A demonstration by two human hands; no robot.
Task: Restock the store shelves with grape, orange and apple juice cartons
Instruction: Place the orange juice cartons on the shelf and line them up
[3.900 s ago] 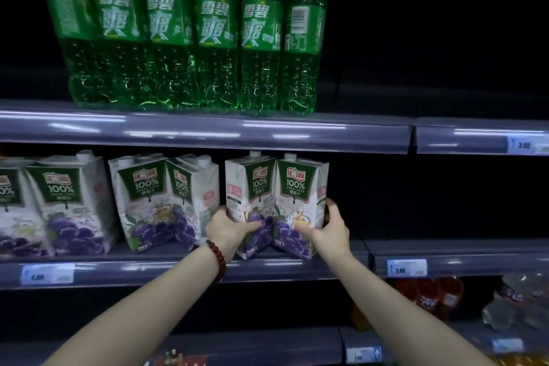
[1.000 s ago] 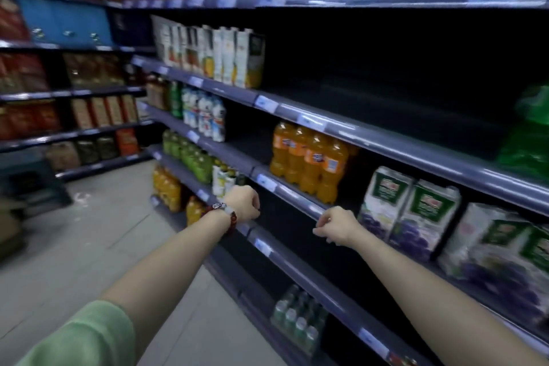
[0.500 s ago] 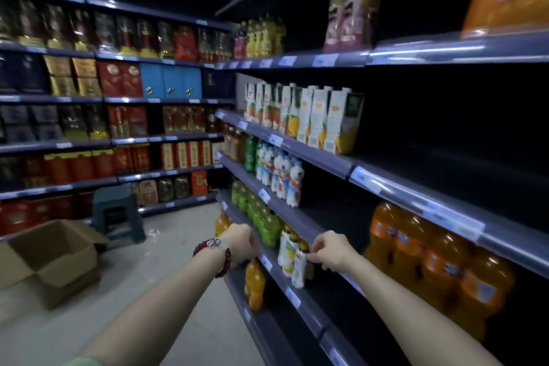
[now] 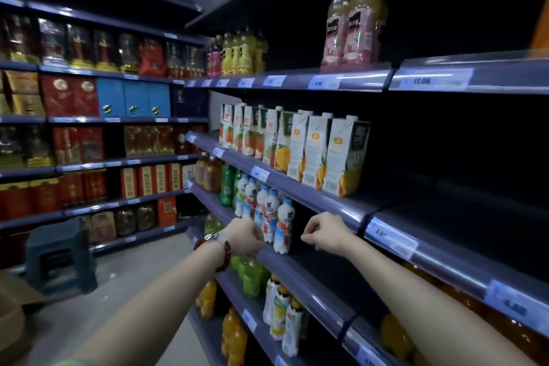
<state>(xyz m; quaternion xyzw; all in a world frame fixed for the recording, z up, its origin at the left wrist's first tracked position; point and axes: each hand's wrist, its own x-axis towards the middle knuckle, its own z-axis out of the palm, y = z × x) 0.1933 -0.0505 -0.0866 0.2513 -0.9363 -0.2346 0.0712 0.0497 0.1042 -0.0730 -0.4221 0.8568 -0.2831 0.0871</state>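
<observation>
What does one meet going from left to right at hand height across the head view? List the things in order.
Grey stool → left hand with its bead bracelet → white bottles with blue caps → right hand → price tag on the shelf edge.

Counts, head view:
- Orange juice cartons [image 4: 346, 156], front group on the mid shelf: 4 with orange print. Peach-toned cartons [image 4: 237, 129] behind them: about 5; the far ones overlap, so the count is uncertain.
- Pink drink bottles [image 4: 355, 21], top shelf: 3 visible.
- White bottles with blue caps [image 4: 282, 227]: 5 visible.
- Blue boxes [image 4: 133, 98], far shelving: 3.
- Plastic stool [image 4: 59, 255]: 1.
- Hands: 2, left hand [image 4: 245, 236] and right hand [image 4: 328, 230].
</observation>
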